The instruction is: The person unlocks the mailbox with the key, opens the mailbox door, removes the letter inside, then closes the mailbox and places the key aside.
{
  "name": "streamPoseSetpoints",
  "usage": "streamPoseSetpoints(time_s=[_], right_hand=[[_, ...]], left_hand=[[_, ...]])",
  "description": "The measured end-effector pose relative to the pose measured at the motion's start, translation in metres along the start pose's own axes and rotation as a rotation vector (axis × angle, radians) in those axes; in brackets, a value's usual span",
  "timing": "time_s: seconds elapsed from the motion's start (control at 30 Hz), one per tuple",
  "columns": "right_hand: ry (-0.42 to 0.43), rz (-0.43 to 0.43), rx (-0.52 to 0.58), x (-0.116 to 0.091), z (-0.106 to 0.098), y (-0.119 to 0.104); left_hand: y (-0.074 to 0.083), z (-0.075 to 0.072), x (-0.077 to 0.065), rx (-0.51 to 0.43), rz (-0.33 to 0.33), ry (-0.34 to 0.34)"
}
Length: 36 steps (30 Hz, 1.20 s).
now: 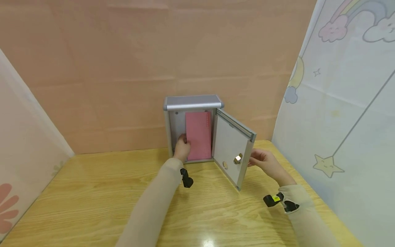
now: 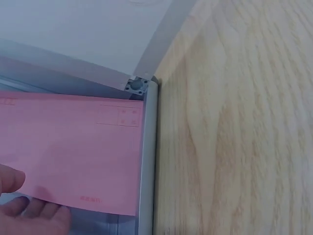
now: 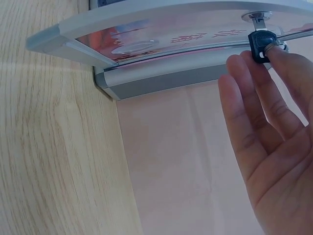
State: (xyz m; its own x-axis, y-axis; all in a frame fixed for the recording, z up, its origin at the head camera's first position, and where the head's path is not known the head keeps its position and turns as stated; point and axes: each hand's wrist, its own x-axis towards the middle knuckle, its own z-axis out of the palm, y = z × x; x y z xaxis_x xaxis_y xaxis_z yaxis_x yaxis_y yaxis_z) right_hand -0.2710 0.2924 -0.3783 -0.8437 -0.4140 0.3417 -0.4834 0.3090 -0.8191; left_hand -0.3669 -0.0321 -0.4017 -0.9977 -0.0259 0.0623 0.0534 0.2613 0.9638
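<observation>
My left hand (image 1: 182, 150) pinches the envelope (image 1: 199, 135), my right hand (image 1: 269, 163) the key (image 3: 261, 43); a sideways wrench could bend that key!

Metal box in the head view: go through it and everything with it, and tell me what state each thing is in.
Metal box: upright, front open.
Door: swung outward.
Pink envelope: upright inside the box.
Key: inserted in the door's lock.
Left hand: pinching the envelope's edge.
Right hand: pinching the key.
</observation>
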Motion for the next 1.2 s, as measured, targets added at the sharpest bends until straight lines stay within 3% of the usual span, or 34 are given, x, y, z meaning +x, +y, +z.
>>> streamPoseSetpoints(time_s=[0.3, 0.53, 0.83, 1.03, 1.2], right_hand=[[-0.001, -0.013, -0.008, 0.001, 0.002, 0.000], [-0.017, -0.032, 0.001, 0.003, 0.001, 0.000], [-0.002, -0.025, 0.017, 0.003, 0.000, 0.000], [-0.002, -0.030, 0.020, 0.003, -0.001, 0.002], [-0.016, -0.035, 0.020, 0.000, -0.002, 0.006]], left_hand=[[0.002, 0.004, -0.008, 0.118, 0.053, 0.173], [0.001, 0.000, -0.005, 0.139, 0.147, 0.231], [0.020, -0.010, -0.006, 0.165, 0.196, 0.195], [0.033, -0.013, -0.021, 0.161, 0.202, 0.207], [0.038, -0.019, -0.036, 0.136, 0.157, 0.176]])
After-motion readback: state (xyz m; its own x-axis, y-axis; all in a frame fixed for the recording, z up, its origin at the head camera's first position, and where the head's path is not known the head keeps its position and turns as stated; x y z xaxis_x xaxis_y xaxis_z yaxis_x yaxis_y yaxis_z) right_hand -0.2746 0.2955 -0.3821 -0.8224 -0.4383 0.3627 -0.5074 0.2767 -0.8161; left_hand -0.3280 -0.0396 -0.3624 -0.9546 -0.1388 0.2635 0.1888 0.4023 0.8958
